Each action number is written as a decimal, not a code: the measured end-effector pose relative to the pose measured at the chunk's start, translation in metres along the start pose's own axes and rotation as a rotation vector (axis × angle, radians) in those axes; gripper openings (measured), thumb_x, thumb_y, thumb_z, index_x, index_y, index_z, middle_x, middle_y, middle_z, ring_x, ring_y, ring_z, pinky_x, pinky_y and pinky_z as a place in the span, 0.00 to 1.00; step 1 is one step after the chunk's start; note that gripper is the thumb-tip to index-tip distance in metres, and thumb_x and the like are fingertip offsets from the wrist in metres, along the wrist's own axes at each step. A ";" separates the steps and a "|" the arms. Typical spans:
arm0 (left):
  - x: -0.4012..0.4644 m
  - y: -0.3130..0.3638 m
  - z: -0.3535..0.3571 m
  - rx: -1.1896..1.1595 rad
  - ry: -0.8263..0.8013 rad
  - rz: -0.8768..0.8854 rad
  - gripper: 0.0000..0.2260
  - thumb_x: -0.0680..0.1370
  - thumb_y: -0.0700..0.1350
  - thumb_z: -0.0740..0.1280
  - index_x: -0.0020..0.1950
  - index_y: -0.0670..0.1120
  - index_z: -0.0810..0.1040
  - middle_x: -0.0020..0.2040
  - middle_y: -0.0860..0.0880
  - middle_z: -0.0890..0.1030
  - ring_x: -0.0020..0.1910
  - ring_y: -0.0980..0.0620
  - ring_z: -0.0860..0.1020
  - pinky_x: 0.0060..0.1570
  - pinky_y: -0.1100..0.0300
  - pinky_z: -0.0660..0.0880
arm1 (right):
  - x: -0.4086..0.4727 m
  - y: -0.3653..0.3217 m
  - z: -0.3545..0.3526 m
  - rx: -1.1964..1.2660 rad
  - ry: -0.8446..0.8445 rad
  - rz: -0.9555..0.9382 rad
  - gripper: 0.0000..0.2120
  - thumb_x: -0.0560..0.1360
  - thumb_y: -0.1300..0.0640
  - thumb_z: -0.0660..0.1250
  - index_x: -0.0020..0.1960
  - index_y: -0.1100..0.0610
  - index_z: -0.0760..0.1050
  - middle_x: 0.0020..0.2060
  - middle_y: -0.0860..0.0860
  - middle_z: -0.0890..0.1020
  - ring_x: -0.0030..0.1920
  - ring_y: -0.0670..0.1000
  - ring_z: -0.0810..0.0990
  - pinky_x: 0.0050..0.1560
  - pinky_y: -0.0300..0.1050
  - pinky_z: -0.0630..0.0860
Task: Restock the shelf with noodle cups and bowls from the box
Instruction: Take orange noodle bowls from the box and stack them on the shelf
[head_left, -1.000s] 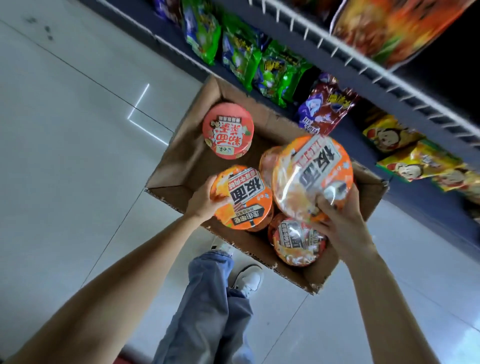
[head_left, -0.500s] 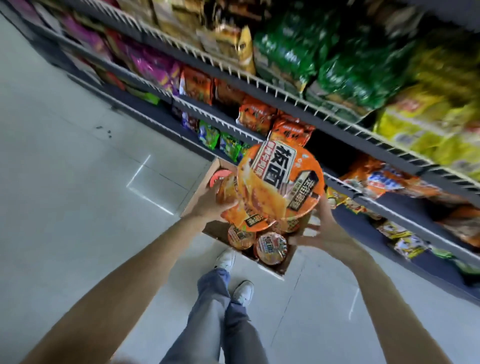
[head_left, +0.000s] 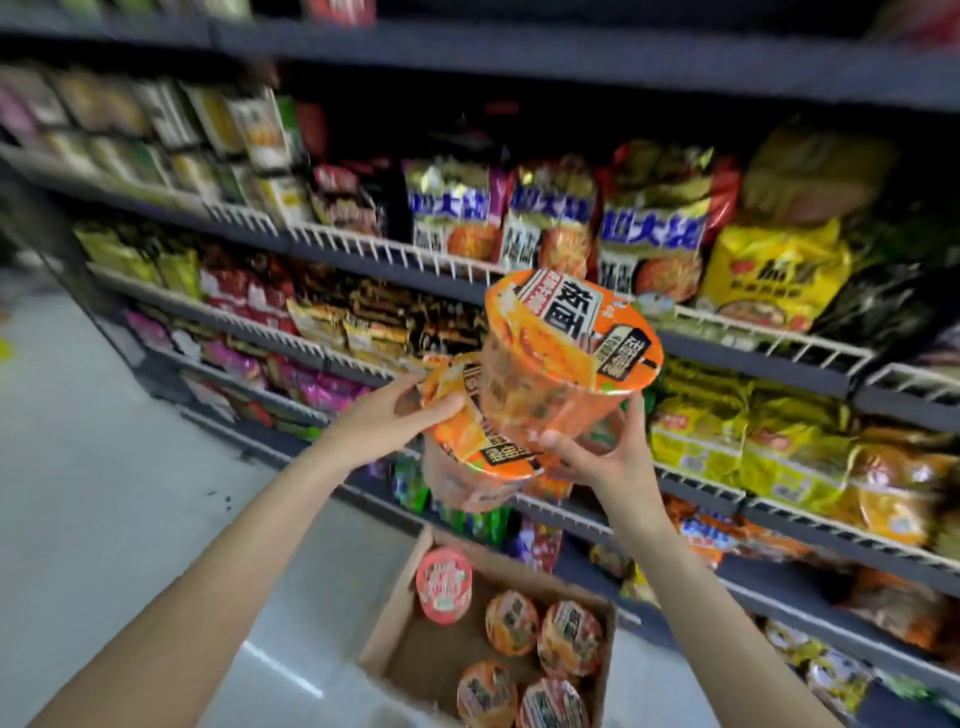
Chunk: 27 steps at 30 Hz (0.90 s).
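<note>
1. The right hand (head_left: 615, 457) holds an upper orange noodle bowl (head_left: 566, 353) from below, its fingers (head_left: 635, 415) curled up the bowl's side. The bowl tilts, its lid turned up and toward the camera, its base pointing down toward the palm.
2. The left hand (head_left: 387, 421) grasps a lower orange noodle bowl (head_left: 467, 447), thumb across the lid's rim. It tilts more steeply, lid facing the camera and left, and sits partly behind and just below the first bowl, touching it.
3. Both bowls are held up in front of the shelf (head_left: 363, 249), at the level of its middle tiers.
4. Count in hand: two orange bowls.
5. The cardboard box (head_left: 400, 613) stands on the floor (head_left: 104, 493) below the hands. Inside are five containers, all upright with lids up: one pink-lidded cup (head_left: 444, 584) at the far left corner and four orange-lidded cups (head_left: 511, 621) grouped to the right.
</note>
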<state>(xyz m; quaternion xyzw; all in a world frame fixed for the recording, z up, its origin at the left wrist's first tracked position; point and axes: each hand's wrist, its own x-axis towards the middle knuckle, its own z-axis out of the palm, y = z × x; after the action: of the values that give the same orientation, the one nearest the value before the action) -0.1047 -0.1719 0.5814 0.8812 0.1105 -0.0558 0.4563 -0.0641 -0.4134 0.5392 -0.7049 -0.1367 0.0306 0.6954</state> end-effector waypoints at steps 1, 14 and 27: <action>-0.005 0.016 -0.015 -0.062 0.036 0.061 0.30 0.67 0.71 0.65 0.66 0.63 0.69 0.57 0.62 0.78 0.54 0.63 0.77 0.57 0.60 0.73 | 0.012 -0.018 0.001 0.043 0.009 -0.005 0.48 0.59 0.44 0.79 0.72 0.40 0.56 0.68 0.46 0.70 0.58 0.51 0.80 0.47 0.55 0.82; 0.043 0.157 -0.146 0.119 0.520 0.812 0.53 0.59 0.60 0.78 0.73 0.67 0.46 0.62 0.71 0.63 0.63 0.69 0.62 0.61 0.64 0.62 | 0.139 -0.236 0.029 0.105 0.032 -0.349 0.40 0.61 0.42 0.75 0.68 0.48 0.63 0.58 0.50 0.81 0.52 0.51 0.83 0.43 0.50 0.82; 0.183 0.250 -0.183 -0.153 0.468 0.890 0.58 0.53 0.69 0.74 0.74 0.65 0.42 0.68 0.53 0.72 0.64 0.52 0.74 0.60 0.46 0.73 | 0.246 -0.350 0.032 -0.471 0.327 -0.482 0.44 0.61 0.34 0.72 0.72 0.44 0.58 0.57 0.47 0.79 0.52 0.48 0.81 0.48 0.48 0.81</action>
<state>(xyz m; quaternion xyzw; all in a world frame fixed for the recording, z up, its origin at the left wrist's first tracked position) 0.1334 -0.1361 0.8485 0.7959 -0.1728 0.3510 0.4620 0.1127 -0.3262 0.9204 -0.7887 -0.1893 -0.2792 0.5139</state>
